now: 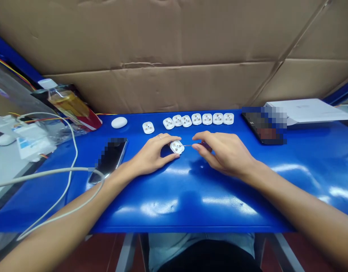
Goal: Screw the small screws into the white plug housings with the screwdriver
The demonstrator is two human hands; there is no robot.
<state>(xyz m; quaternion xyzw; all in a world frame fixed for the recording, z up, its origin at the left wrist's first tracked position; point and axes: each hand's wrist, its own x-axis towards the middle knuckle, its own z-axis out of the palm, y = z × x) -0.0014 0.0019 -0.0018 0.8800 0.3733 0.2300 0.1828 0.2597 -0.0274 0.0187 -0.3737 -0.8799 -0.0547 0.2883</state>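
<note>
A white plug part (177, 147) is held on the blue table (191, 196), about midway between left and right and toward the far side. It is clamped between the thumb and fingers of the left hand (151, 156). It is small and rounded, and its flat face is turned up and slightly toward the near side. Brass-coloured contacts are seen on that face.

A screwdriver (188, 145) is pinched in the closed fingertips of the right hand (223, 153). Its long axis is laid left to right, with the thin metal shaft pointed left and its tip at the right edge of the plug part. The reddish handle is mostly hidden by the fingers.

Farther back, a row of plug parts (201, 119) is lined up left to right, with a single plug part (148, 127) set apart to its left. A phone (110, 158) is lying left of the left hand.
</note>
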